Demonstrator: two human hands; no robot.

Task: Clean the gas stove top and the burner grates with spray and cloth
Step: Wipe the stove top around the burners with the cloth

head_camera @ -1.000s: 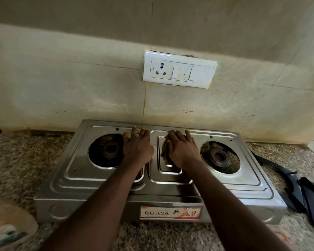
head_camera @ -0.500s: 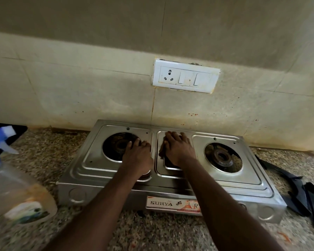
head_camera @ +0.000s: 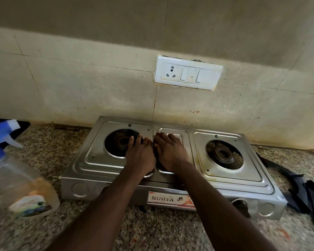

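A steel two-burner gas stove (head_camera: 225, 180) stands on the speckled counter against the wall, with no grates on it. My left hand (head_camera: 140, 156) lies flat on its top, fingertips over the edge of the left burner (head_camera: 116, 142). My right hand (head_camera: 170, 153) rests palm down on the raised middle panel, touching the left hand. A dark patch shows under it; I cannot tell whether that is a cloth or a reflection. The right burner (head_camera: 224, 154) is uncovered. A clear spray bottle (head_camera: 16, 182) with a blue trigger stands at the left. Black burner grates (head_camera: 301, 189) lie on the counter to the right.
A white socket and switch plate (head_camera: 188, 73) is on the stained tiled wall just above the stove. The granite counter (head_camera: 152, 229) runs in front of the stove and on both sides.
The view has swung left and the spray bottle has come into sight. Both hands stay flat on the stove top and now lie closer together.
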